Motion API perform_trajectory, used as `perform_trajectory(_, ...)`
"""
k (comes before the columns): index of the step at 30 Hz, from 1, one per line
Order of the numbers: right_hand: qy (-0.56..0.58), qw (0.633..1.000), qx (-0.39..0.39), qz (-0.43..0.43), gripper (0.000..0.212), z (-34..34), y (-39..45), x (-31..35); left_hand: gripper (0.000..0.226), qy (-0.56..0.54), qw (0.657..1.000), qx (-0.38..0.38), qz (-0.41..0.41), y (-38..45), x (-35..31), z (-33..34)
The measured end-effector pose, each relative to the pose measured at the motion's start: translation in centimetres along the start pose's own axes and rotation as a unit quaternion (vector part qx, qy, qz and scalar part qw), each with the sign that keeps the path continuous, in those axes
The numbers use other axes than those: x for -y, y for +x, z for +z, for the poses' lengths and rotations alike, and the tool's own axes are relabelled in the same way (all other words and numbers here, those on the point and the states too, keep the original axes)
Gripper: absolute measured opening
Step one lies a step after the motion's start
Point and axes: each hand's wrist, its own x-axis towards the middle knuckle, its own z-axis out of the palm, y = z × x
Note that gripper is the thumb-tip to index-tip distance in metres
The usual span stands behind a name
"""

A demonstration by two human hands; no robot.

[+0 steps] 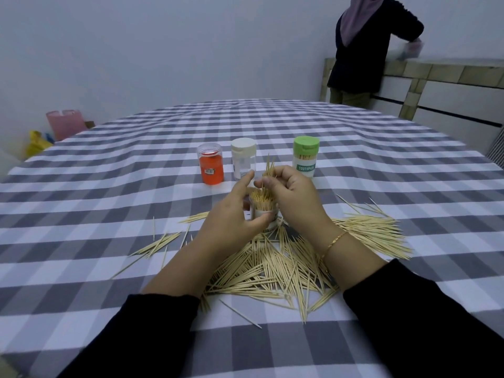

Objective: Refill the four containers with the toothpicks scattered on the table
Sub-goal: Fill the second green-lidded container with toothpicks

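My left hand (234,216) grips an open container (263,211) standing upright in the middle of the table; it is packed with toothpicks. My right hand (293,197) holds a small bunch of toothpicks (270,166) just above and behind its mouth, tips pointing up. A big pile of loose toothpicks (272,266) lies on the checked tablecloth between my forearms and spreads to the right. Behind stand three closed containers: an orange one (210,166), a clear one with a white lid (243,156), and a green-lidded one (305,156) labelled TOOTHPICK with toothpicks inside.
The round table (109,186) carries a grey and white checked cloth. A person in dark clothes (365,50) stands at the back right by a tiled counter (436,69). A pink bin (65,124) and a yellow bag (35,143) sit on the floor at left.
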Motion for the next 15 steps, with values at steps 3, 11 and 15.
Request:
perform_trajectory(3,-0.01,1.0,-0.018,0.012,0.007,0.09,0.03,-0.26,0.088,-0.002,1.0,-0.001,0.002,0.04,0.12,0.01)
perform_trajectory(11,-0.055,0.996,0.001,0.074,0.005,-0.27,0.09,-0.42,0.084,0.006,1.0,-0.002,0.011,0.07,0.08,-0.01)
perform_trajectory(15,-0.043,0.998,-0.015,0.041,0.03,-0.41,0.07,-0.23,0.08,0.017,1.0,0.0,0.023,0.05,0.04,-0.02)
